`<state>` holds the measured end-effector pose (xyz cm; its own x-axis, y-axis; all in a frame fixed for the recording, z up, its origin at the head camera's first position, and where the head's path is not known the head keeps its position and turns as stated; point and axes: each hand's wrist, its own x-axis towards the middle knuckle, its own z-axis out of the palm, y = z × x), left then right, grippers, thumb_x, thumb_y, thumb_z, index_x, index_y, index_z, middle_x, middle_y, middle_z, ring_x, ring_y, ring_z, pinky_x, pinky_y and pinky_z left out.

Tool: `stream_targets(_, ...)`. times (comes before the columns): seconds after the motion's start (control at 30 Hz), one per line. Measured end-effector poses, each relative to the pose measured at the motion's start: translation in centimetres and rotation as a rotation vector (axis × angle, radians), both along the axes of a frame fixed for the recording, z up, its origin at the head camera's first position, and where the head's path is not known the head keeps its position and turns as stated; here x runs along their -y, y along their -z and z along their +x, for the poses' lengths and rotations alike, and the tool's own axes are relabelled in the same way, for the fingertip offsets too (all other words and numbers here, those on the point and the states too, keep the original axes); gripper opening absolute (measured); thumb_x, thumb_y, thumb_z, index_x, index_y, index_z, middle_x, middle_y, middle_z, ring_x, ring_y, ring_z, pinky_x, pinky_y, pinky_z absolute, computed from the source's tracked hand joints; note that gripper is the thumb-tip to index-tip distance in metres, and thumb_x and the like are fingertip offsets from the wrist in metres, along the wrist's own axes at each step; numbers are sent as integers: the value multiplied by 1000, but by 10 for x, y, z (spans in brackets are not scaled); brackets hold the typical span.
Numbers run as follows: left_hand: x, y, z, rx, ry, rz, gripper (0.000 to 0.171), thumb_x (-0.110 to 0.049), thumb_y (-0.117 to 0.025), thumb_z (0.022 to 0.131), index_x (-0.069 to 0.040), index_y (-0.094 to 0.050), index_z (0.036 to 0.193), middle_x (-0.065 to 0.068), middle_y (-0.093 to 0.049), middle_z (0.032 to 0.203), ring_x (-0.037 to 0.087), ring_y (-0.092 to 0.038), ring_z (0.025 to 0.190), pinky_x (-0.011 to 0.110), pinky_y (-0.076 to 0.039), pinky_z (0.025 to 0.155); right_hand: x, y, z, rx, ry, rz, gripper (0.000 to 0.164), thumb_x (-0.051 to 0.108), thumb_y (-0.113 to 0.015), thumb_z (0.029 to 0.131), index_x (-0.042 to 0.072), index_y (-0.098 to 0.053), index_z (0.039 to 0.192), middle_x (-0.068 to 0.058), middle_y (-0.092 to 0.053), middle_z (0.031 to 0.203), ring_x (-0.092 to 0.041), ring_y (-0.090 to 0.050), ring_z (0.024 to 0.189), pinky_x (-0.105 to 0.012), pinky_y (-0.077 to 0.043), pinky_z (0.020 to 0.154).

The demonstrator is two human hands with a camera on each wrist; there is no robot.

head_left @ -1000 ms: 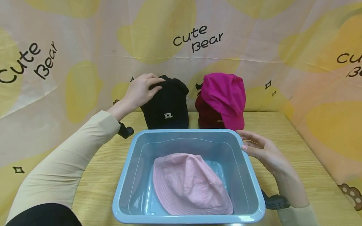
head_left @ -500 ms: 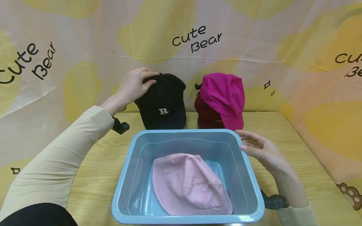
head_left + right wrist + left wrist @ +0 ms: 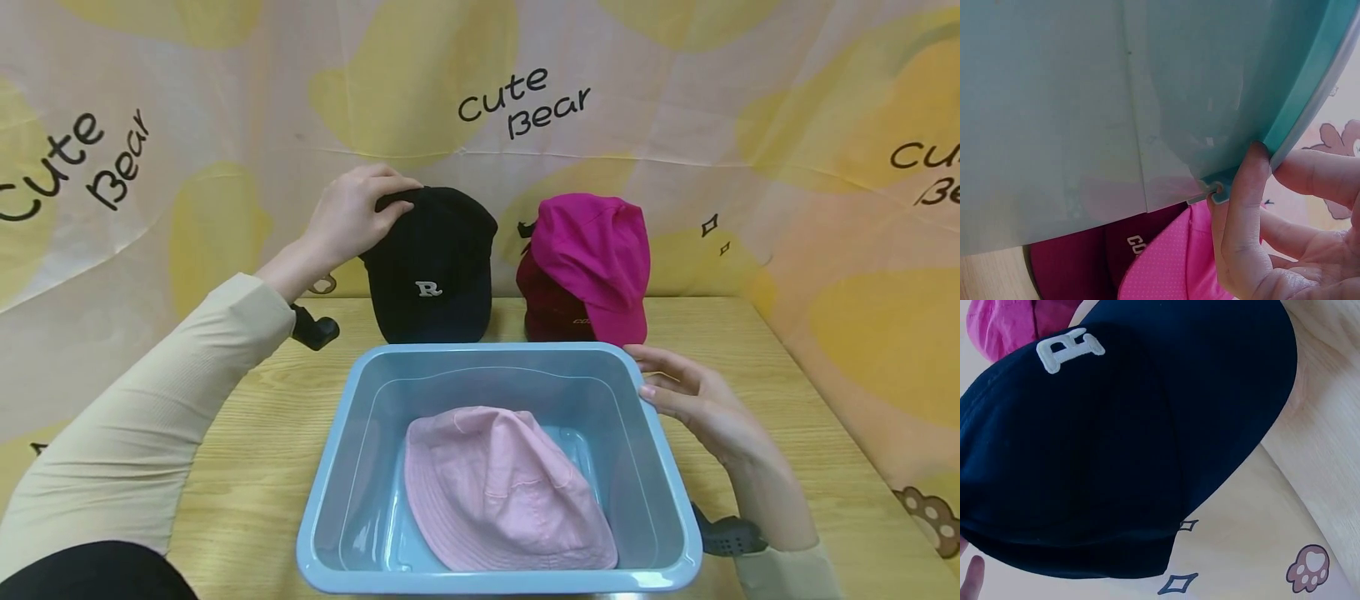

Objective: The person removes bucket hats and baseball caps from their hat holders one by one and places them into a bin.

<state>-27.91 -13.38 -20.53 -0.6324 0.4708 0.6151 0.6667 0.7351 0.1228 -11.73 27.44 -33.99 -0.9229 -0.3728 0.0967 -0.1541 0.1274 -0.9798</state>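
My left hand (image 3: 351,215) pinches the upper left of a black baseball cap (image 3: 442,258) with a white letter R, behind the basin. In the left wrist view the black cap (image 3: 1104,437) fills much of the picture, and only fingertips show at the lower left. My right hand (image 3: 693,400) pinches the right rear corner of a light blue plastic basin (image 3: 495,354). Thumb and fingers lie on either side of its rim in the right wrist view. Inside the basin lies a pale pink bucket hat (image 3: 502,492), its brim toward the left and front.
Right of the black cap, a bright pink cap (image 3: 596,250) leans over a dark red cap (image 3: 551,300). A printed cloth (image 3: 247,100) hangs behind the wooden table (image 3: 255,475). Something black and rounded (image 3: 97,575) shows at the lower left.
My left hand has moved left and slightly up, now gripping the black cap, which has shifted a little left with its crown pulled fuller. The right hand and basin have stayed put.
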Motion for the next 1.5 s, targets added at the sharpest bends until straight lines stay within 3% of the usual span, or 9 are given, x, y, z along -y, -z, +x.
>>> stream_targets(0.67, 5, -13, 19, 25, -1, 23, 23, -1, -60, 89, -3, -66, 111, 14, -66, 113, 33, -58, 111, 47, -45, 97, 0, 1, 0, -2, 19, 33, 47, 5, -52, 96, 5, -42, 142, -6, -57, 117, -10, -67, 98, -25, -50, 87)
stream_targets(1.0, 6, -21, 29, 21, 16, 20, 20, 1, -57, 87, -1, -64, 106, 14, -66, 110, 32, -57, 109, 46, -45, 95, -1, 0, 2, 7, 30, 39, 47, 6, -53, 96, 6, -42, 142, -5, -58, 118, -11, -67, 99, -25, -50, 88)
stream_targets(1.27, 5, -31, 31, 17, 34, -15, 19, 2, -54, 85, -1, -62, 101, 14, -65, 106, 31, -55, 105, 46, -44, 93, -1, 0, 1, 6, 16, 14, 48, 5, -52, 96, 6, -42, 142, -3, -59, 119, -12, -67, 99, -23, -50, 88)
stream_targets(1.5, 7, -35, 34, -28, 58, -16, 20, 3, -55, 85, -1, -64, 102, 15, -67, 104, 32, -54, 105, 46, -43, 91, -1, 2, -1, -8, 0, 4, 48, 4, -52, 96, 5, -42, 142, -2, -59, 119, -12, -67, 98, -24, -50, 88)
